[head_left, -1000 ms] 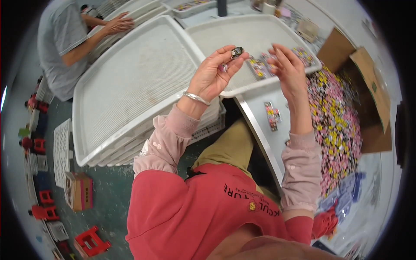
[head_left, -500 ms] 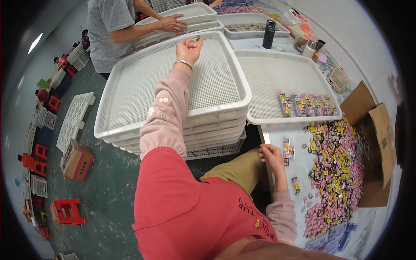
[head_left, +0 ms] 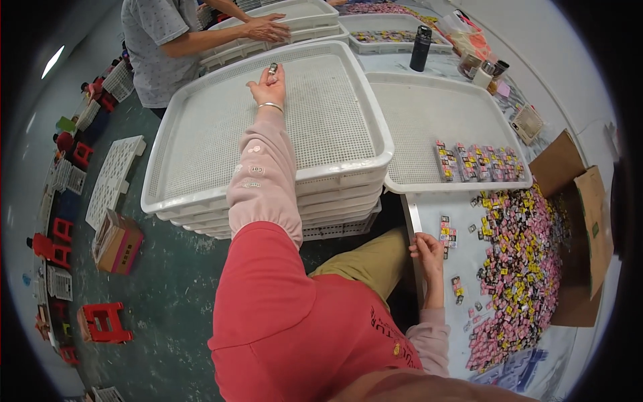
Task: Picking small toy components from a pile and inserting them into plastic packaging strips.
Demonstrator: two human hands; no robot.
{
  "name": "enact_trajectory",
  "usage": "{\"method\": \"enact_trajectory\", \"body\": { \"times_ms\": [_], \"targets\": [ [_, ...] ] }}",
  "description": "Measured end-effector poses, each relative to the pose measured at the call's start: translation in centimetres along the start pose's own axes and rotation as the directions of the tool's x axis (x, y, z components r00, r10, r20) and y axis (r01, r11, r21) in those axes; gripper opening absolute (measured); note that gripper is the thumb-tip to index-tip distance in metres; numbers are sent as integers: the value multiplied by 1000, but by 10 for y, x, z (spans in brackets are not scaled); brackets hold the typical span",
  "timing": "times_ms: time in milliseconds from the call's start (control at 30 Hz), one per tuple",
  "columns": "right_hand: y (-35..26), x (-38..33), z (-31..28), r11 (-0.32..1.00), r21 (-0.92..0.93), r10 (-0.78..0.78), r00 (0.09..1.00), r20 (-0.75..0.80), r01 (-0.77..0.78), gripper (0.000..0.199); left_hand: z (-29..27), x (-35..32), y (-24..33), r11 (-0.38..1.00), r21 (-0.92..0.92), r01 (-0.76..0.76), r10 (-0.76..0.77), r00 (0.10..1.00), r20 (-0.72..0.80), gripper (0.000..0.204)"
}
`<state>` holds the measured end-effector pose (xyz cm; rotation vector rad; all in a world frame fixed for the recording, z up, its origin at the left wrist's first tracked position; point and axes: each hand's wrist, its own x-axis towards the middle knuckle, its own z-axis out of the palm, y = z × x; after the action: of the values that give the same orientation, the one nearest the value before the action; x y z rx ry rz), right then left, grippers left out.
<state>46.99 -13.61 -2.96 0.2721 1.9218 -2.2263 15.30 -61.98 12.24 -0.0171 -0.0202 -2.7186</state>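
My left hand (head_left: pixel 269 87) reaches out palm up over the stacked white mesh tray (head_left: pixel 221 120), thumb apart. A small dark-and-clear piece (head_left: pixel 272 69) rests against its fingers; its exact kind is too small to tell. My right hand (head_left: pixel 429 254) is at the table's near edge, fingers curled together, and what they hold, if anything, is hidden. Beside it on the table lies a small cluster of pink, black and yellow block-like pieces (head_left: pixel 447 234). A smaller cluster (head_left: pixel 457 289) sits nearer to me. Farther right spreads a big heap of loose pieces (head_left: pixel 519 268).
A second white tray (head_left: pixel 415 114) holds several packed rows of pieces (head_left: pixel 479 163). An open cardboard box (head_left: pixel 589 221) borders the heap. A black bottle (head_left: pixel 420 49) stands behind. Another person's hand (head_left: pixel 268 28) rests at the far trays. A red stool (head_left: pixel 106 323) stands on the floor.
My left hand has shifted left over the tray and turned, its fingers now straighter with the small piece still there. My right hand has moved slightly down and right along the table edge.
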Motion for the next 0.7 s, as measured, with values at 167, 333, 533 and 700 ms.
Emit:
{"method": "enact_trajectory", "body": {
  "times_ms": [167, 333, 533, 700],
  "targets": [
    [5, 0, 1, 999, -16, -36, 999, -1, 36, 21, 12, -10, 0, 1000, 3, -8, 8, 1000, -26, 96],
    [3, -4, 4, 996, -40, -80, 997, -19, 79, 21, 17, -11, -7, 999, 32, 6, -6, 1000, -11, 102],
    [1, -5, 3, 996, -53, -68, 997, -21, 67, 20, 25, -13, -12, 997, 75, -11, 14, 999, -46, 105],
    [1, -4, 4, 997, -29, -74, 997, -12, 73, 20, 14, -2, 1, 999, 32, 8, -8, 1000, 11, 106]
  ]
}}
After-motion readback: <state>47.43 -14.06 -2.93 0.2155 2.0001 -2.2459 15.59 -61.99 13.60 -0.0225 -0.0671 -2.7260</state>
